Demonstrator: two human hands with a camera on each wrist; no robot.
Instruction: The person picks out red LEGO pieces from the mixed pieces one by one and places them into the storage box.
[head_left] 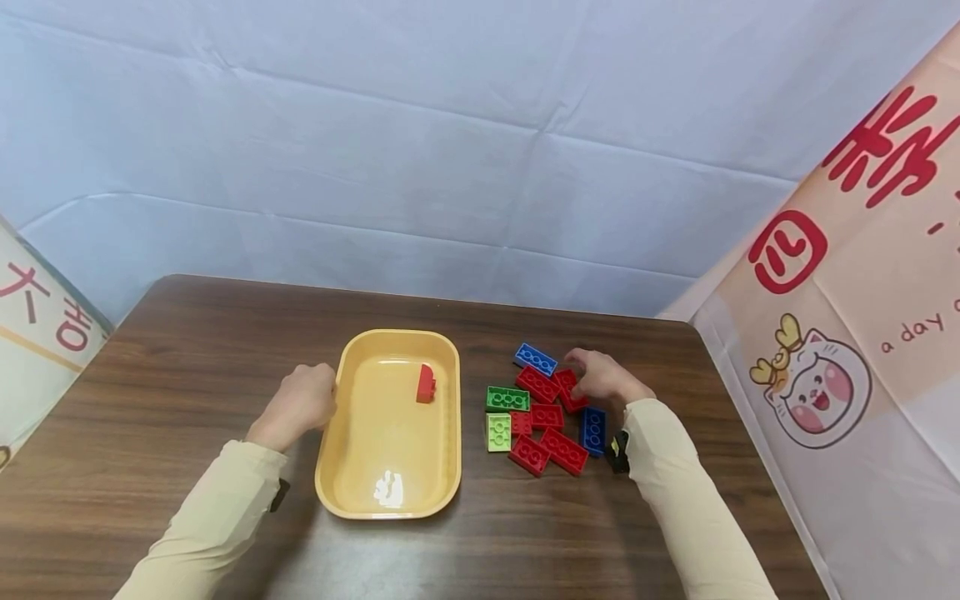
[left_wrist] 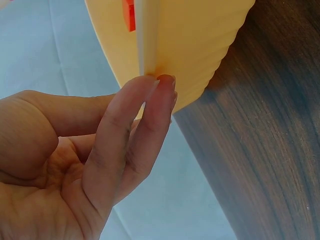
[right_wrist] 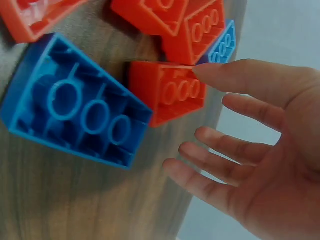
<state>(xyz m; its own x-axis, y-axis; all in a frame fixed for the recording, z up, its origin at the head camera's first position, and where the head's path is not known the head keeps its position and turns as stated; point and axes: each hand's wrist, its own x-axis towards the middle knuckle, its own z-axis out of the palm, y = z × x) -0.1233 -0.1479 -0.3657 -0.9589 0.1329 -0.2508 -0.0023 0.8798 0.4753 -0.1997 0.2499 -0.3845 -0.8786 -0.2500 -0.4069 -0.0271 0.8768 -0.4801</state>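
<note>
At the left rim of a yellow plastic tray (head_left: 382,467), my left hand (head_left: 303,404) pinches the edge between thumb and fingers. Inside the tray lies a small red toy brick (head_left: 425,384) with a rounded side. To the right is a loose cluster of building bricks, mostly red, hollow sides mostly up. My right hand (head_left: 602,377) hovers at its right side, fingers spread and slightly bent. In the right wrist view, the thumb overlaps the end of a red brick (right_wrist: 167,95); whether it touches I cannot tell. A dark blue brick (right_wrist: 80,105) lies beside that red one.
Around the cluster are a blue brick (head_left: 536,359) at the back, a green brick (head_left: 507,399) and a lime brick (head_left: 498,433) at its left. Everything stands on a brown wooden table (head_left: 225,333). A white cloth (head_left: 375,167) hangs behind, a printed banner (head_left: 847,292) at right.
</note>
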